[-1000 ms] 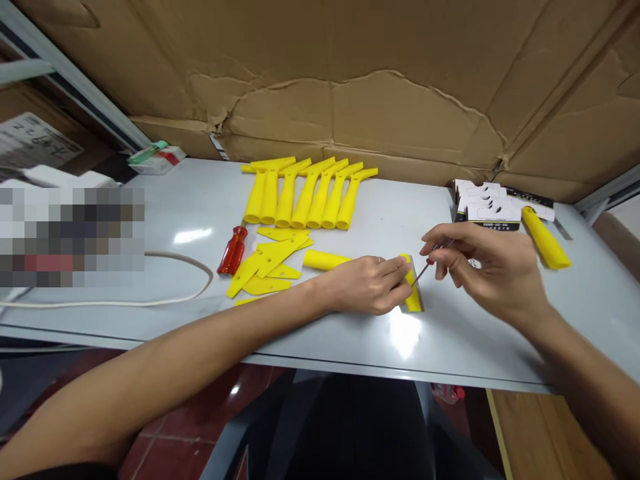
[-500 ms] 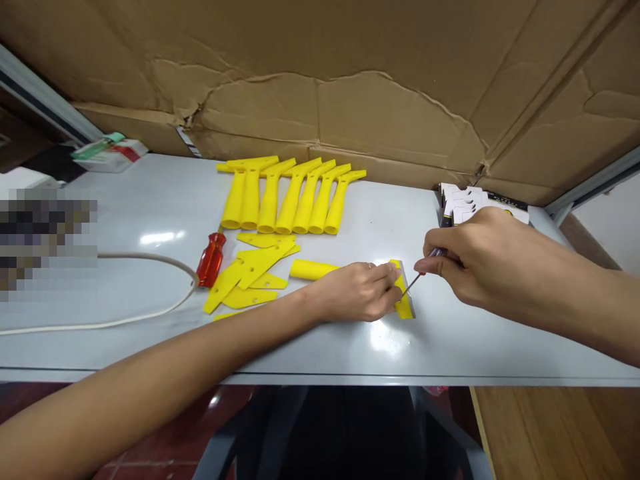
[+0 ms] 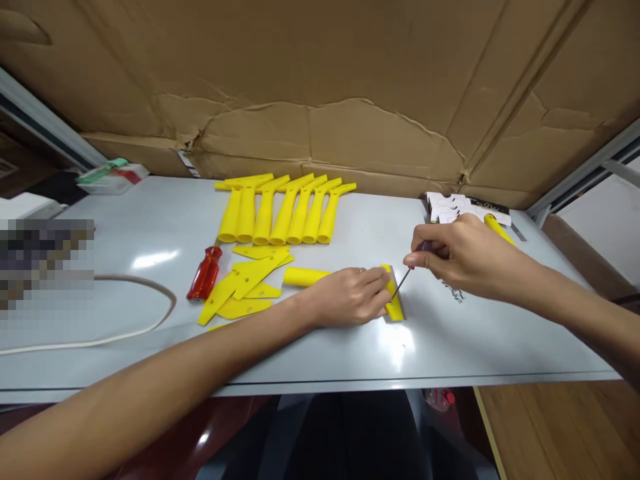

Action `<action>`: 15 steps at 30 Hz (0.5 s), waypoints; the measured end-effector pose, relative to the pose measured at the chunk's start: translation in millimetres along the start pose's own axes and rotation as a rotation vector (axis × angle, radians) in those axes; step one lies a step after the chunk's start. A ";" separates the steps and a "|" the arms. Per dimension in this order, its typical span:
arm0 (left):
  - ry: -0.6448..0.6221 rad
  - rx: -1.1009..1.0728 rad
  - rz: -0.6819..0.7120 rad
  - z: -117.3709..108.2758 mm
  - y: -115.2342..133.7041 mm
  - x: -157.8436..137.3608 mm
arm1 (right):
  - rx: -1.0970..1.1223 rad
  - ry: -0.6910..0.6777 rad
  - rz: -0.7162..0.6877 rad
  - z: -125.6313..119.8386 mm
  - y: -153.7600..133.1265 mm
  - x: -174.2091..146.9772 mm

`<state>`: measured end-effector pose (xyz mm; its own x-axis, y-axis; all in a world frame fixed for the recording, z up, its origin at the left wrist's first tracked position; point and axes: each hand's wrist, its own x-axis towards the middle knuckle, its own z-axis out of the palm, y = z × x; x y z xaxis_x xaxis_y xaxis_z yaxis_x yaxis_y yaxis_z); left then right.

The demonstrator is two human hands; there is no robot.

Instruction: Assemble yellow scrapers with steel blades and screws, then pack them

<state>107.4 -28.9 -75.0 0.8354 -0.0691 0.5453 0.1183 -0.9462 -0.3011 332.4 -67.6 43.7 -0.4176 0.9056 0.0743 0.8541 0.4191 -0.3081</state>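
My left hand [image 3: 347, 297] is closed around a yellow scraper [image 3: 305, 277], pressing it to the table. Its handle points left, and a metal blade [image 3: 400, 293] edges the yellow head on the right. My right hand [image 3: 460, 257] grips a screwdriver [image 3: 401, 282] whose handle is mostly covered by the fingers. The shaft slants down to the left, its tip at a screw on the scraper head. Left of my left hand lie loose yellow plates [image 3: 245, 307] with holes, overlapping one another.
Several yellow handles [image 3: 285, 213] stand in a row behind. A red-handled screwdriver [image 3: 205, 273] and a white cable [image 3: 160, 287] lie left. Small metal pieces [image 3: 455, 292], another yellow handle [image 3: 497, 230] and white packaging cards [image 3: 445, 207] are right. Cardboard [image 3: 310, 133] lines the back.
The camera view has shifted a little, revealing the metal pieces and yellow handle at the right. Both hands keep their holds, the screwdriver tip staying at the scraper head.
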 end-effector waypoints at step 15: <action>-0.010 0.059 -0.038 -5.2 -3.2 1.1 | 0.873 0.748 0.020 -8.8 156.0 -22.3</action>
<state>105.1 -27.5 -69.4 0.8350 -0.0303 0.5495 0.1810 -0.9278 -0.3262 477.7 -21.9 2.4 0.1314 0.8462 0.5164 0.2307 0.4805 -0.8461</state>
